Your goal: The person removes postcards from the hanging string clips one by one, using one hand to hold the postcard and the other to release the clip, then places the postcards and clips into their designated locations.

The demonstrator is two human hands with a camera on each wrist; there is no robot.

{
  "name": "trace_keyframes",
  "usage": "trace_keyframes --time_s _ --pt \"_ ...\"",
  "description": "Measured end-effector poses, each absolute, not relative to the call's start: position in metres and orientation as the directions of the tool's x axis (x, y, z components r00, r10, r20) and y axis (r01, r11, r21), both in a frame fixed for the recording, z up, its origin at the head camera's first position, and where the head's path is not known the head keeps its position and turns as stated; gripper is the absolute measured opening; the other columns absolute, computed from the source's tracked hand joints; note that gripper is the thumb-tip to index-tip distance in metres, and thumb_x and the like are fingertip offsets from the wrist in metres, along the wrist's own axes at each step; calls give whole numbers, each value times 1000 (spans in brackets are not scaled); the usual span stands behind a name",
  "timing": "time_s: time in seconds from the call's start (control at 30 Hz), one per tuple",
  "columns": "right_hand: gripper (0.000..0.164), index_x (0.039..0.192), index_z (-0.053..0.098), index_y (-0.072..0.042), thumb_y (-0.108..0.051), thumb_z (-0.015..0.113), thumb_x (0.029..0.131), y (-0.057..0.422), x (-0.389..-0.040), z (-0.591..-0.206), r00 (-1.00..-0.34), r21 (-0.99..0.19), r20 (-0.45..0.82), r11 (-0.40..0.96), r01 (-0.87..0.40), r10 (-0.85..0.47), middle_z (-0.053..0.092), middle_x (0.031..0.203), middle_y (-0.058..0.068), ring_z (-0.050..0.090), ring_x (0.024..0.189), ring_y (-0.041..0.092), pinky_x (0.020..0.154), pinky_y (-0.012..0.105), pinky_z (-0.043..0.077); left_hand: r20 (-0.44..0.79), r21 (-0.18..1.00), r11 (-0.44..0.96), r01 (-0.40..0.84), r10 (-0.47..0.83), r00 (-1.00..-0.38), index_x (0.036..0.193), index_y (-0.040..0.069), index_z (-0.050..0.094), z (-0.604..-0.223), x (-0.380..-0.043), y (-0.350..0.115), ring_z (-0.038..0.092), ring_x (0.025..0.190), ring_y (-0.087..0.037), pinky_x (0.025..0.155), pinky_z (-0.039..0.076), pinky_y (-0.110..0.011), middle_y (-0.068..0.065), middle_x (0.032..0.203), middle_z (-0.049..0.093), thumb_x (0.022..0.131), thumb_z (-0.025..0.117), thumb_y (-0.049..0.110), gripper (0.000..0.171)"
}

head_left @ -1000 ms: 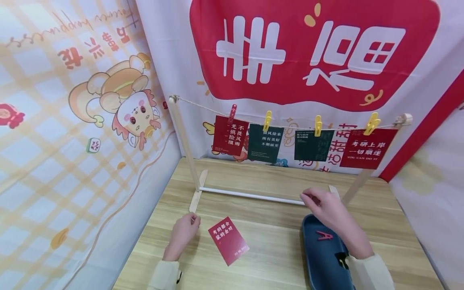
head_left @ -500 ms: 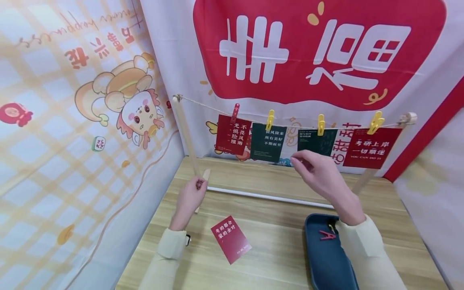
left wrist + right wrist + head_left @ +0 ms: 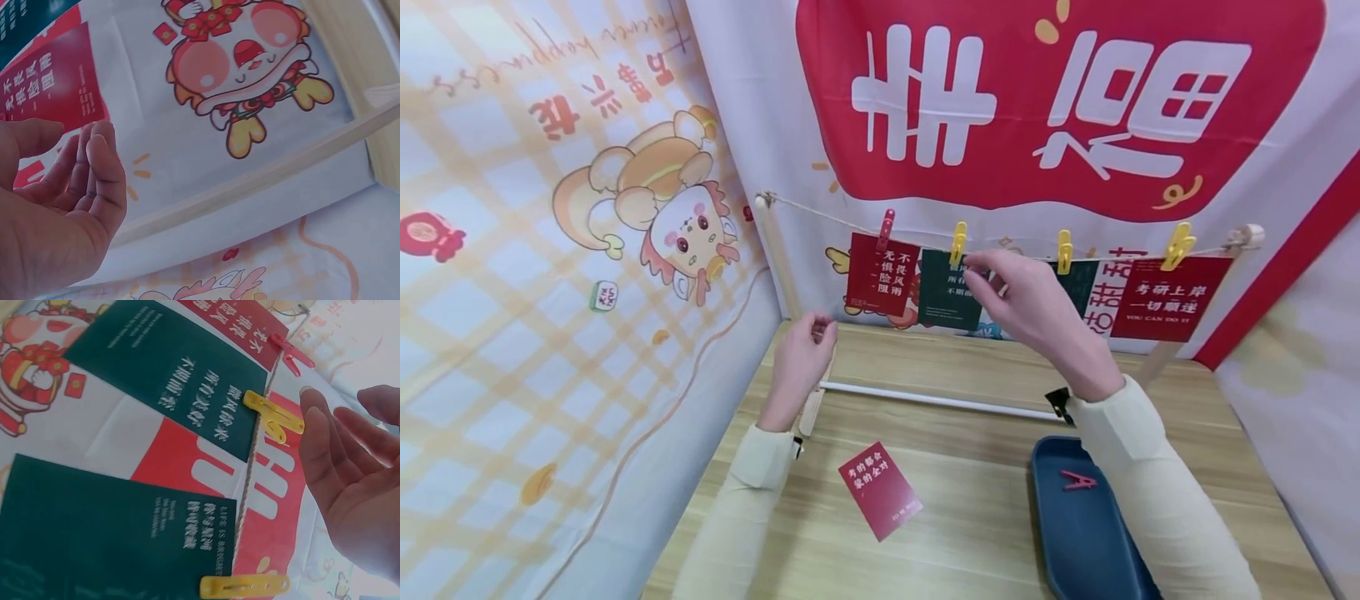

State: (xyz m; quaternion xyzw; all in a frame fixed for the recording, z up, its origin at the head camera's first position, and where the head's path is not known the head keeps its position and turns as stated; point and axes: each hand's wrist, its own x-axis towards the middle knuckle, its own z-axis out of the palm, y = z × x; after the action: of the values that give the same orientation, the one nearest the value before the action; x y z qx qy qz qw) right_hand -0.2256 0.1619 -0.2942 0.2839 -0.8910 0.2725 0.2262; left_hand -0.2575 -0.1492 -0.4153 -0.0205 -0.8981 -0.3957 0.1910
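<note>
Several cards hang by clothespins from a string. At its left end, a red clothespin holds a red card. Beside it a yellow clothespin holds a green card. My right hand is raised before the string, nearest that yellow clothespin; it partly covers both green cards in the head view. In the right wrist view its relaxed fingers are apart from the clothespin, with nothing between them. My left hand is in the air near the left post, below the red card, fingers loosely bent and holding nothing.
A loose red card lies on the wooden table. To the right stands a blue tray with a pink-red clothespin inside. The wooden frame's left post and white crossbar stand behind.
Both hands have risen from near the table toward the string. The right hand has also moved left, from above the tray to the second card. Hanging cards and loose card stay put.
</note>
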Motion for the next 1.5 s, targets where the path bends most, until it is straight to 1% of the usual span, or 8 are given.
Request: trace_keyframes --time_s 0.17,0.37,0.53,0.63,0.7,0.93,1.27,1.5 --pt "35 126 63 -9 -24 66 94 153 -237 -286 -739 -353 556 697 -624 -381 68 114 9 60 76 15 71 30 57 378 755 616 225 -129 -917 114 4 66 -401 -268 -149 71 90 -29 82 57 -42 -14 104 72 92 65 15 24" --pt "37 127 62 -9 -27 65 95 140 -251 -279 -790 -376 479 723 -579 -383 67 117 9 60 75 16 73 31 57 392 742 630 227 -133 -910 120 4 62 -394 -277 -145 70 95 -29 85 55 -42 -15 112 68 92 67 21 33" --pt "47 135 56 -10 -31 66 94 123 -256 -272 -818 -369 418 749 -551 -395 63 130 10 66 102 22 87 36 58 377 752 619 227 -122 -918 128 8 58 -389 -284 -136 67 103 -29 87 54 -44 -14 120 65 93 66 27 40" --pt "53 140 51 -9 -31 65 94 112 -258 -267 -815 -328 406 767 -551 -413 57 140 12 59 123 27 98 41 53 359 759 610 226 -103 -928 133 8 55 -386 -287 -130 65 107 -29 90 52 -45 -13 124 63 95 65 27 44" --pt "57 143 47 -9 -31 65 94 104 -259 -264 -818 -299 401 785 -542 -412 54 143 13 56 127 29 101 42 51 349 752 621 222 -89 -933 136 9 53 -385 -288 -127 63 109 -29 92 51 -45 -13 126 62 95 64 28 46" --pt "60 143 44 -8 -33 66 93 87 -267 -256 -848 -248 349 833 -494 -399 57 139 13 63 116 27 96 40 54 352 756 610 237 -74 -933 137 7 52 -386 -293 -125 62 112 -33 95 50 -47 -15 127 60 96 63 23 44" --pt "59 142 41 -13 -35 66 93 66 -292 -266 -860 -400 375 777 -486 -345 64 128 5 68 102 19 86 35 59 367 799 535 274 -72 -928 132 8 57 -385 -298 -132 62 110 -31 91 54 -44 -15 123 63 97 61 19 37" --pt "62 147 39 -18 -40 63 94 66 -301 -272 -876 -459 362 757 -465 -318 63 132 3 65 109 18 89 35 57 337 816 511 270 -41 -941 127 9 60 -383 -297 -128 61 102 -26 86 53 -40 -13 117 66 99 57 18 29"
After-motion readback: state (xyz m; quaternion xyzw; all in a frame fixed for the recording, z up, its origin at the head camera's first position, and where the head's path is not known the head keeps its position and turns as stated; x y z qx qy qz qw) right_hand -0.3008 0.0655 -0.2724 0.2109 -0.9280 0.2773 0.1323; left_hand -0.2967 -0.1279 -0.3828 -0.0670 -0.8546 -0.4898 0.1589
